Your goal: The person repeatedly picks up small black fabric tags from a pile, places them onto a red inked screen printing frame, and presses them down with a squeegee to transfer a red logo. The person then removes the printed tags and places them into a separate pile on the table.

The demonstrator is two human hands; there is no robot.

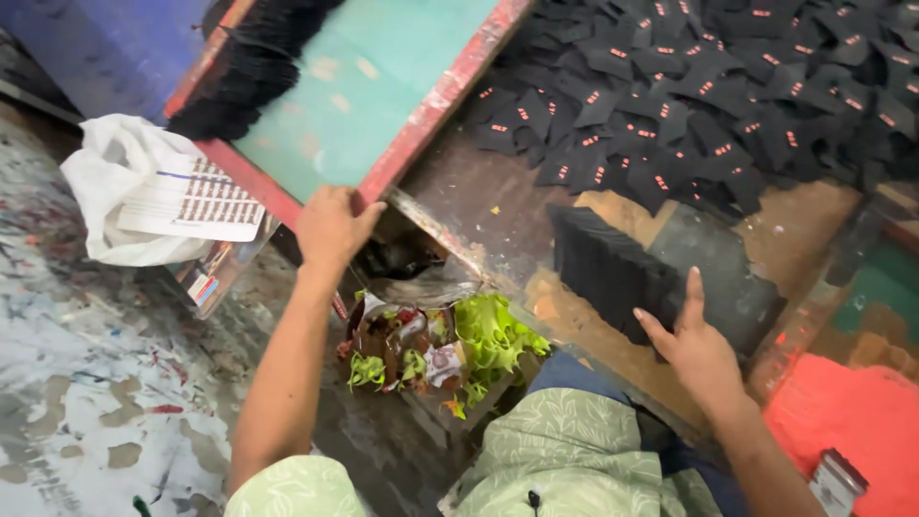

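Right hand (697,347), fingers spread, flat against the near end of the black stack (613,273), which runs away up-left; left hand (330,225) grips the bench (436,105) edge, well apart.

We see a worn brown bench (498,206) bearing a heap of black cloth pieces (728,86) and a stacked black bundle (613,268); teal board (383,77) lies beside.

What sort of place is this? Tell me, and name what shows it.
Probably a small printing or garment workshop: a heap of black fabric pieces with red marks, a stack of black pieces under the right hand, a paint-spattered floor.
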